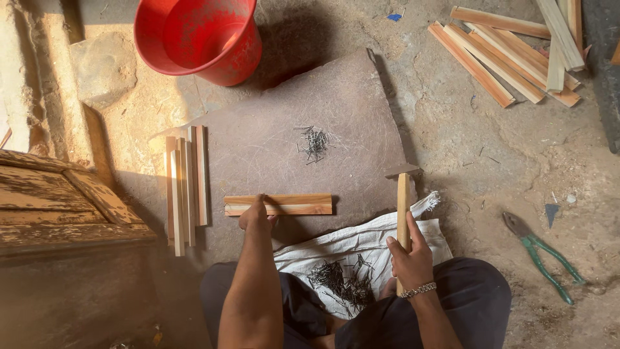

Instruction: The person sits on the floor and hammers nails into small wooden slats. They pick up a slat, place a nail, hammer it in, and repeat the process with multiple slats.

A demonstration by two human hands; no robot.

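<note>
Person seated on the floor, nailing wooden strips.
Left hand point(257, 216) fingers press one paired strip point(279, 205); right hand point(408, 258) fingers grip one hammer point(402, 207); one red bucket point(200, 39); two nail heaps point(314, 143).

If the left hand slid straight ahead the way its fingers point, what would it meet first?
The left hand already rests on the short wood strips. Beyond them lies bare stone slab; the loose nail pile sits off to the right, probably outside that line.

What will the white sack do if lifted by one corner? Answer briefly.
The white sack would probably go floppy, since it lies creased and folded. The loose nails piled on it would likely slide off and scatter. It looks light for its size.
</note>
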